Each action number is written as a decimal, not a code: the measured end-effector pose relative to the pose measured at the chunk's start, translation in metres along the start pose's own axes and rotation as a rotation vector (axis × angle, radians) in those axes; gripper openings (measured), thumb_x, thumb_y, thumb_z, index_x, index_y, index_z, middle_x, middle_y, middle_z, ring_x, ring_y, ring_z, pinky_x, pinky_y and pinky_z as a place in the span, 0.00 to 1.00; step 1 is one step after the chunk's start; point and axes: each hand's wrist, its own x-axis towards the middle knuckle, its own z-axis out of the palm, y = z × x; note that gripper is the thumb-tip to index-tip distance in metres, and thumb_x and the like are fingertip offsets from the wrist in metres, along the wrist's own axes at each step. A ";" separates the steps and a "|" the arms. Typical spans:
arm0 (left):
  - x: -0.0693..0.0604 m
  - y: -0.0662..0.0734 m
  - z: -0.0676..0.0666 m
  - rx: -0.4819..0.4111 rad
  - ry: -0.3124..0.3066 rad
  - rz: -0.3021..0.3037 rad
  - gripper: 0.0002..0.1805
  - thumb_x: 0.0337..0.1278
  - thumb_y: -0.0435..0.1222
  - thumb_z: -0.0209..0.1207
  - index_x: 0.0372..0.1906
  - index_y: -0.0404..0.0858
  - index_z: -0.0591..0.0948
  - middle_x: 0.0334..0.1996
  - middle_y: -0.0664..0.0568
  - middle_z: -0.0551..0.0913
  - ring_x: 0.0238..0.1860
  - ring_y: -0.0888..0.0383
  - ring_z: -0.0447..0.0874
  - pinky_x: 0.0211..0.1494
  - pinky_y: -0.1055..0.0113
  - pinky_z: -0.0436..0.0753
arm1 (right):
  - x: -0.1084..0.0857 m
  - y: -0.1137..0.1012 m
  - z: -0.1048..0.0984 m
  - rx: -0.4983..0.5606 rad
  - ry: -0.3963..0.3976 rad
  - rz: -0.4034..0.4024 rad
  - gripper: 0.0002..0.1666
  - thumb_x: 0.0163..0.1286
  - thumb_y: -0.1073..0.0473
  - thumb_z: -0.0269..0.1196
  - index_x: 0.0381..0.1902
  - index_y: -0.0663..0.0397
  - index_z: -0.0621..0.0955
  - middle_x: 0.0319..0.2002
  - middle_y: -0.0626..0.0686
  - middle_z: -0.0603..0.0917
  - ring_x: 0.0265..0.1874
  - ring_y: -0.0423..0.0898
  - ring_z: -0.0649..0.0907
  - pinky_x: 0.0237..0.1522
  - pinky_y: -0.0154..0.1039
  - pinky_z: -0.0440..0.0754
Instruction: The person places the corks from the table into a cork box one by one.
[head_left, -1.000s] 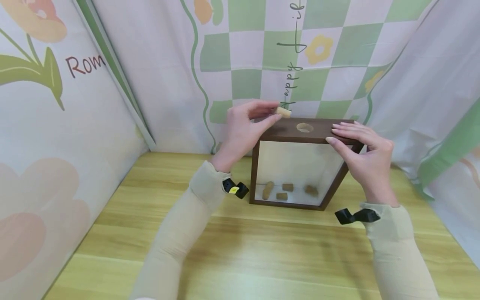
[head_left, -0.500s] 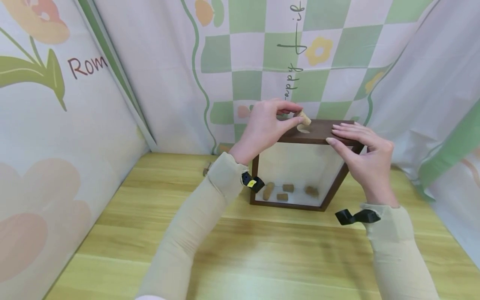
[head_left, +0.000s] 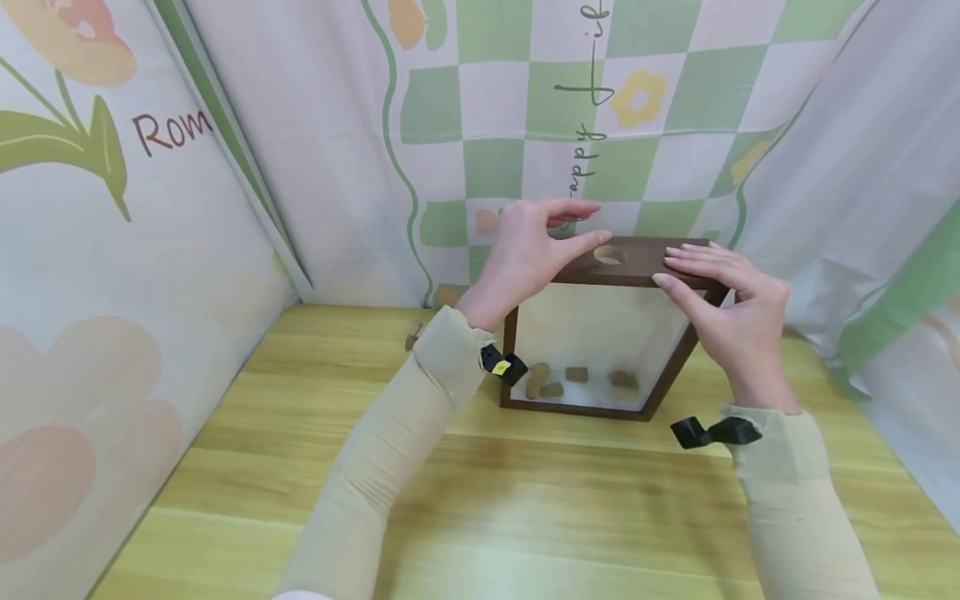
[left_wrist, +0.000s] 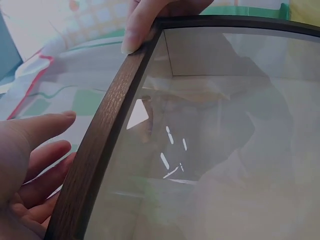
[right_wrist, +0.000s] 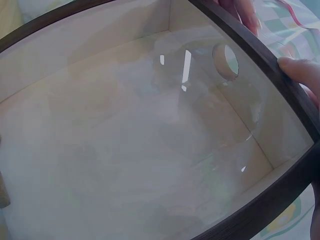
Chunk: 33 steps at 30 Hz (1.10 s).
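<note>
A dark-framed box (head_left: pixel 651 354) with clear front stands upright, several short corks inside on its floor, among them a small cork (head_left: pixel 577 374). My left hand (head_left: pixel 525 254) hovers just left of the round hole in the top, thumb and fingers apart, holding nothing; in the left wrist view the left hand (left_wrist: pixel 30 165) is beside the wooden edge. My right hand (head_left: pixel 738 312) grips the top's right end, fingers over it and thumb at the front edge; the right wrist view shows the right hand's thumb (right_wrist: pixel 300 72) against the frame.
A small brown piece (head_left: pixel 412 337) lies on the wooden table (head_left: pixel 315 375), left of the box and partly behind my left sleeve. A checkered, flower-printed curtain (head_left: pixel 555 100) hangs close behind the box, and a printed panel (head_left: pixel 150 275) stands at left.
The cork that my left hand pinched over the hole has left its fingers, which have parted. Inside, a short cork now lies farther left, beside the long one. My right hand has stayed in place.
</note>
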 end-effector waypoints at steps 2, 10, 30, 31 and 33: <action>-0.002 -0.002 -0.002 -0.043 0.039 0.003 0.22 0.59 0.45 0.73 0.57 0.42 0.87 0.51 0.57 0.88 0.51 0.69 0.83 0.54 0.81 0.75 | 0.000 0.000 0.000 -0.002 0.000 0.003 0.10 0.55 0.74 0.76 0.37 0.69 0.89 0.39 0.66 0.88 0.48 0.43 0.87 0.65 0.48 0.74; -0.014 -0.024 -0.021 -0.173 0.184 -0.021 0.20 0.59 0.43 0.73 0.54 0.41 0.88 0.50 0.56 0.88 0.51 0.69 0.82 0.57 0.73 0.78 | 0.000 0.000 0.000 0.007 0.000 -0.005 0.10 0.55 0.74 0.76 0.37 0.69 0.89 0.39 0.66 0.88 0.48 0.43 0.87 0.65 0.48 0.74; -0.101 -0.168 -0.069 -0.110 0.217 -0.426 0.22 0.64 0.43 0.69 0.57 0.35 0.84 0.52 0.41 0.86 0.49 0.51 0.83 0.55 0.58 0.82 | 0.000 0.000 0.000 0.006 0.000 -0.006 0.10 0.56 0.72 0.76 0.37 0.70 0.89 0.39 0.66 0.88 0.48 0.42 0.87 0.65 0.47 0.74; -0.107 -0.176 -0.068 -0.110 0.203 -0.448 0.22 0.64 0.43 0.69 0.56 0.34 0.84 0.52 0.41 0.86 0.48 0.51 0.83 0.54 0.57 0.82 | 0.000 0.000 0.000 0.005 0.000 -0.006 0.10 0.56 0.72 0.76 0.37 0.69 0.89 0.39 0.66 0.88 0.48 0.42 0.87 0.65 0.47 0.74; -0.119 -0.192 -0.066 -0.102 0.179 -0.483 0.20 0.64 0.40 0.69 0.55 0.32 0.85 0.51 0.40 0.86 0.48 0.49 0.84 0.54 0.56 0.82 | 0.000 0.000 0.000 0.002 -0.001 -0.006 0.10 0.56 0.73 0.76 0.37 0.69 0.89 0.40 0.65 0.88 0.48 0.42 0.87 0.65 0.47 0.74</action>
